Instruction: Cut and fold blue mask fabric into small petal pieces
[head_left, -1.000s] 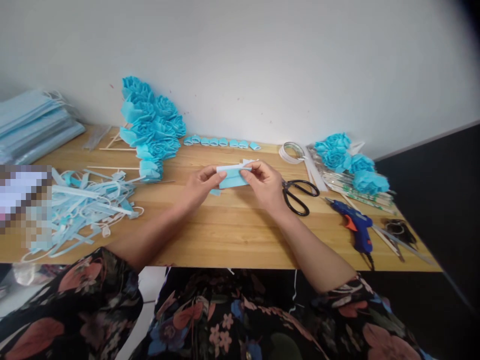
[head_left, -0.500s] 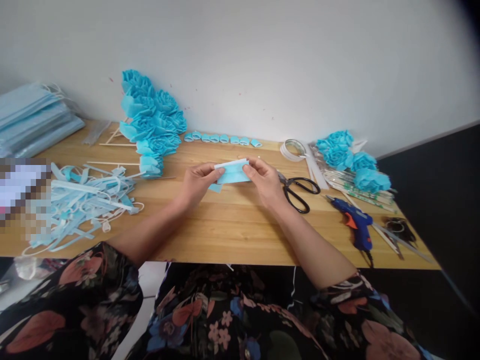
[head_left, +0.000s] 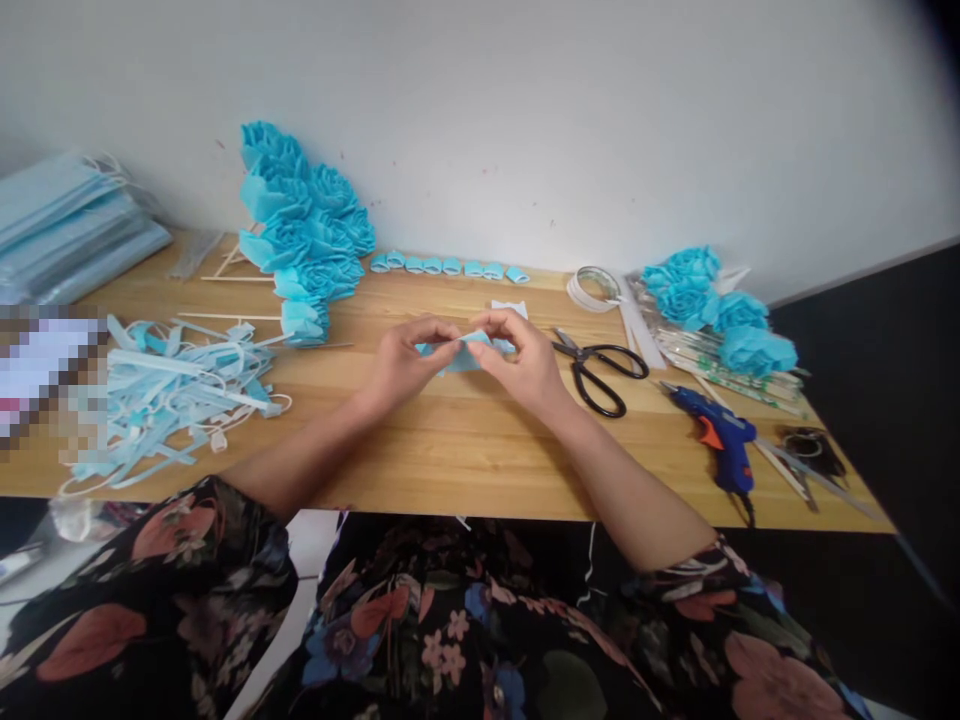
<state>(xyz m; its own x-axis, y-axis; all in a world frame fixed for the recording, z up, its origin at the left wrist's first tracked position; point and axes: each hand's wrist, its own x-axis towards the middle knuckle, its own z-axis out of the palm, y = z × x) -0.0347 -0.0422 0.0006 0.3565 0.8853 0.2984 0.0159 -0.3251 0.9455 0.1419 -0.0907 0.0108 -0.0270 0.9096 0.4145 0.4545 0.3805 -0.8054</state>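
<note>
Between my fingertips is a small piece of light blue mask fabric, folded or bunched and partly covered by my fingers. My left hand pinches its left side, and my right hand pinches the right, the two thumbs almost touching. More blue and white fabric lies on the table just behind my right hand. Black-handled scissors rest to the right of that hand, blades partly open. A row of small rolled blue fabric pieces runs along the wall behind.
Blue fabric roses on sticks are piled back left, beside a heap of cut strips and stacked masks. At right are a tape roll, more blue roses and a blue glue gun on the wooden table.
The fabric was stretched flat between my hands; now it is folded smaller and my hands are closer together. Fabric behind my right hand has come into view. The view has shifted slightly.
</note>
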